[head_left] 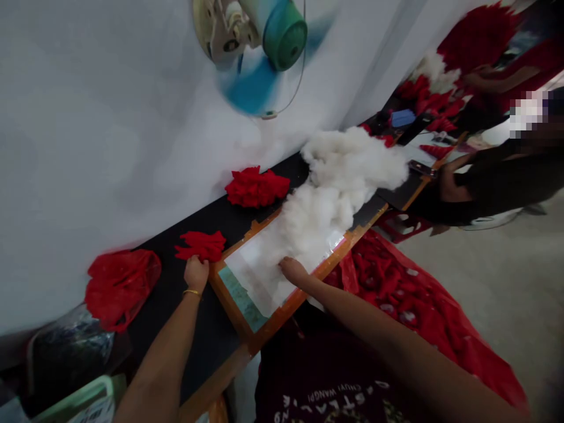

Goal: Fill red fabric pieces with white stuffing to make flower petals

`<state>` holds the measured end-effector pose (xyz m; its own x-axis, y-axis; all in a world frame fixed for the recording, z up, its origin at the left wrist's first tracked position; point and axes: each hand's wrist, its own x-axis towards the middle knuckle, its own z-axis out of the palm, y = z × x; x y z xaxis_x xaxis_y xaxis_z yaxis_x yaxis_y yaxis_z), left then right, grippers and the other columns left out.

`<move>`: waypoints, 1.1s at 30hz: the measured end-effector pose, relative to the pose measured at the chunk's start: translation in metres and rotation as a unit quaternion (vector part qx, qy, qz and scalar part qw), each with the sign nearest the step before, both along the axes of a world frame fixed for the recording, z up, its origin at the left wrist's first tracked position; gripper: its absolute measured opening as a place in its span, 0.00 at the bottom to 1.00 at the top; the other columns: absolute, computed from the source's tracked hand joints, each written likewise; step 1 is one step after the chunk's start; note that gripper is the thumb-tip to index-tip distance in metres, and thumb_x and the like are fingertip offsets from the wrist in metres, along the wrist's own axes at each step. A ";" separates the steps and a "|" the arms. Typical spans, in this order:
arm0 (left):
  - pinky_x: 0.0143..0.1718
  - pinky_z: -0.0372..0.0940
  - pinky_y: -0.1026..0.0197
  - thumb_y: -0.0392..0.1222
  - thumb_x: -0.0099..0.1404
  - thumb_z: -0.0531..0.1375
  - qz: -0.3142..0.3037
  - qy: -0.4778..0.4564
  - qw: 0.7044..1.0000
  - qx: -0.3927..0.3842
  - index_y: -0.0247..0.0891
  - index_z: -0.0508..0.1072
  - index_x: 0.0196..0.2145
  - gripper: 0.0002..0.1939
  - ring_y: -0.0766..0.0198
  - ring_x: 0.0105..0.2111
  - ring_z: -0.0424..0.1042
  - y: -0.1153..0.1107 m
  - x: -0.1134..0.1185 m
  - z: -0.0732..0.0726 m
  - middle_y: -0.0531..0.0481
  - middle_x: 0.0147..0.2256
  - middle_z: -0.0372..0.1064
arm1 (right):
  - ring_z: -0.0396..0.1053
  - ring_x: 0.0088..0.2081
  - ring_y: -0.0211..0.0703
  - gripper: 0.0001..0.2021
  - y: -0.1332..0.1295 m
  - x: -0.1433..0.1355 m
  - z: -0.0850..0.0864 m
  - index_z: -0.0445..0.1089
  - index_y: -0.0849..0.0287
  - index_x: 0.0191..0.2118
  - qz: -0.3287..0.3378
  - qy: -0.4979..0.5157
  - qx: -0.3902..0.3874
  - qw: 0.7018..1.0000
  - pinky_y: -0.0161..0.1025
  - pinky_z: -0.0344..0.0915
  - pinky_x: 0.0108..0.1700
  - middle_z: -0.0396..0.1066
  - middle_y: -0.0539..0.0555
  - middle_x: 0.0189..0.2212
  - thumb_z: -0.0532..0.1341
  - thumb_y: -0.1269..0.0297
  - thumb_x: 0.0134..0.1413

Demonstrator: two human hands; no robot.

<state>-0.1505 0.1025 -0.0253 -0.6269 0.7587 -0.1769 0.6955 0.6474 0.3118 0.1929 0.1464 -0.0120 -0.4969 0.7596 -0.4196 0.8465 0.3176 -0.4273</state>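
Note:
My left hand is closed at the near edge of a small pile of red cloth pieces, its fingertips partly hidden against the cloth. Over the white sheet on the table, my right hand is closed, its fingers curled together. Whatever it may hold is too small or hidden to make out. Just beyond that hand rises a large heap of fluffy white stuffing, spreading toward the far end of the table.
Along the wall lie another red cloth pile and a red plastic bag. A blue fan hangs overhead. To the right, a big red bag of red pieces stands by the table. Co-workers sit farther along, one in dark clothes.

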 end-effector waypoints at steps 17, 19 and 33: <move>0.51 0.65 0.50 0.53 0.65 0.51 0.001 0.123 0.958 0.258 0.36 0.74 0.39 0.19 0.51 0.45 0.69 -0.095 -0.023 0.098 0.40 0.41 0.71 | 0.55 0.62 0.53 0.22 -0.005 -0.016 0.024 0.63 0.64 0.57 -0.047 0.147 0.069 0.986 0.49 0.55 0.63 0.53 0.65 0.65 0.57 0.75 0.55; 0.50 0.65 0.51 0.50 0.63 0.53 -0.070 0.071 0.975 0.201 0.37 0.74 0.35 0.16 0.52 0.42 0.70 -0.105 -0.005 0.102 0.41 0.38 0.72 | 0.55 0.62 0.53 0.22 -0.006 -0.014 0.022 0.64 0.65 0.57 -0.045 0.156 0.075 0.984 0.50 0.55 0.63 0.53 0.66 0.64 0.57 0.75 0.55; 0.40 0.67 0.60 0.45 0.64 0.56 0.109 -0.085 0.937 0.322 0.38 0.73 0.40 0.11 0.60 0.35 0.74 -0.112 0.057 0.119 0.46 0.36 0.75 | 0.53 0.63 0.65 0.34 0.011 -0.001 -0.013 0.59 0.53 0.64 0.109 0.076 0.131 0.982 0.55 0.65 0.52 0.42 0.66 0.69 0.65 0.67 0.50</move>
